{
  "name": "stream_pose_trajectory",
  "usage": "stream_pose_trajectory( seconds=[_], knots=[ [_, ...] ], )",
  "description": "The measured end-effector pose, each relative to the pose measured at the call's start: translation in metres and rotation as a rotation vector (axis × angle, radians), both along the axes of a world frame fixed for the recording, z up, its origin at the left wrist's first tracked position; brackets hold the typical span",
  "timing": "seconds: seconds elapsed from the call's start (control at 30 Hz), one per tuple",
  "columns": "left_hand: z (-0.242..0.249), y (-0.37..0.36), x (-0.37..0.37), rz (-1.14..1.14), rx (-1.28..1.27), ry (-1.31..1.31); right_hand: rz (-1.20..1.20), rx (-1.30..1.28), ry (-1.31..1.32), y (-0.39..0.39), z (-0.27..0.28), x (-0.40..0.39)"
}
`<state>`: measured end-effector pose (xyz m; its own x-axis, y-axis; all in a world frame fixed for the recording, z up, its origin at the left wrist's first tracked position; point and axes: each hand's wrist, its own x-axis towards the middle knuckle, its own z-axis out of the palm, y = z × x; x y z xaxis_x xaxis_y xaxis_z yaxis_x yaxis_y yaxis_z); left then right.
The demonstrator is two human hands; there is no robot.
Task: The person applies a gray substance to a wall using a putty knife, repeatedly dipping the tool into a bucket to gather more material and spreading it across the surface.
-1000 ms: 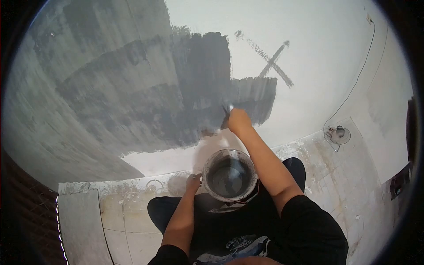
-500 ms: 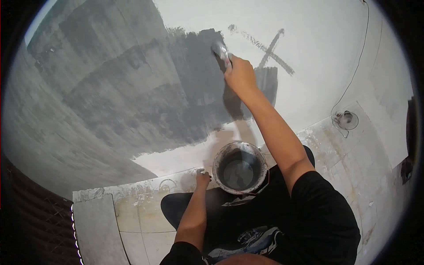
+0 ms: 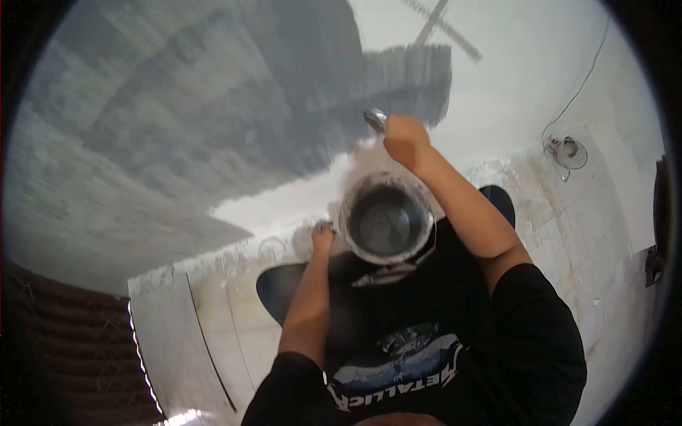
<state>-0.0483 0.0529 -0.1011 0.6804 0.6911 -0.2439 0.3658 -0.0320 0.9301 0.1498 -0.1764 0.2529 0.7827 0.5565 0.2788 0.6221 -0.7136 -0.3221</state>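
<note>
My right hand (image 3: pixel 405 139) grips a paintbrush (image 3: pixel 374 118), its wet bristles against the wall just above the bucket. The bucket (image 3: pixel 386 219), smeared and holding dark grey paint, stands between my knees. At the bucket's left side my left hand (image 3: pixel 322 236) rests with fingers curled on the rim or handle; the exact grip is hidden. The white wall (image 3: pixel 497 106) carries a broad grey painted patch (image 3: pixel 234 106) and part of a grey X mark (image 3: pixel 444 25) at the top.
Stained pale floor tiles (image 3: pixel 568 241) spread to the right. A small round fitting with a thin cable (image 3: pixel 566 150) sits by the wall base. A grey slab (image 3: pixel 167 341) lies at the lower left beside a dark grating (image 3: pixel 64 341).
My right hand swept the brush up the wall near the X, then came down to just above the bucket. The view tilted downward; my left hand stayed at the bucket.
</note>
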Motion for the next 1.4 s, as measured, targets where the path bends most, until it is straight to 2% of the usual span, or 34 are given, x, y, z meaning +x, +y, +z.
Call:
stream_pose_trajectory(
  seconds=[0.07, 0.13, 0.23, 0.37, 0.43, 0.47, 0.57, 0.7, 0.97, 1.07, 1.17, 1.27, 1.4],
  knots=[
    [0.026, -0.013, -0.002, 0.029, 0.037, -0.023, 0.040, -0.132, 0.073, -0.021, -0.024, -0.020],
    [0.043, -0.021, -0.001, 0.031, -0.060, -0.080, 0.049, -0.231, 0.168, -0.038, -0.051, -0.035],
    [0.058, -0.022, 0.004, -0.006, -0.030, -0.181, 0.043, -0.192, 0.228, -0.050, -0.120, -0.050],
    [0.079, -0.035, 0.004, 0.051, 0.016, -0.232, 0.254, -0.235, 0.316, -0.053, -0.207, -0.052],
    [0.088, -0.035, 0.010, 0.008, 0.008, -0.227, 0.317, -0.179, 0.363, -0.053, -0.203, -0.059],
    [0.078, -0.031, 0.014, -0.012, -0.073, -0.252, 0.348, -0.143, 0.363, -0.048, -0.198, -0.054],
    [0.088, -0.042, 0.021, -0.015, -0.008, -0.238, 0.333, -0.194, 0.324, -0.041, -0.209, -0.052],
    [0.082, -0.042, 0.029, 0.004, 0.072, -0.193, 0.352, -0.101, 0.307, -0.039, -0.228, -0.036],
    [0.084, -0.040, 0.030, -0.068, 0.049, -0.197, 0.263, -0.090, 0.439, -0.033, -0.246, -0.031],
    [0.092, -0.041, 0.032, -0.043, 0.041, -0.176, 0.294, 0.027, 0.444, -0.027, -0.264, -0.030],
    [0.094, -0.039, 0.031, -0.047, -0.059, -0.239, 0.257, 0.021, 0.566, -0.022, -0.270, -0.034],
    [0.088, -0.035, 0.028, -0.042, -0.006, -0.241, 0.317, -0.104, 0.453, -0.024, -0.283, -0.031],
    [0.095, -0.036, 0.032, -0.029, -0.038, -0.241, 0.288, -0.168, 0.426, -0.023, -0.259, -0.029]
  ],
)
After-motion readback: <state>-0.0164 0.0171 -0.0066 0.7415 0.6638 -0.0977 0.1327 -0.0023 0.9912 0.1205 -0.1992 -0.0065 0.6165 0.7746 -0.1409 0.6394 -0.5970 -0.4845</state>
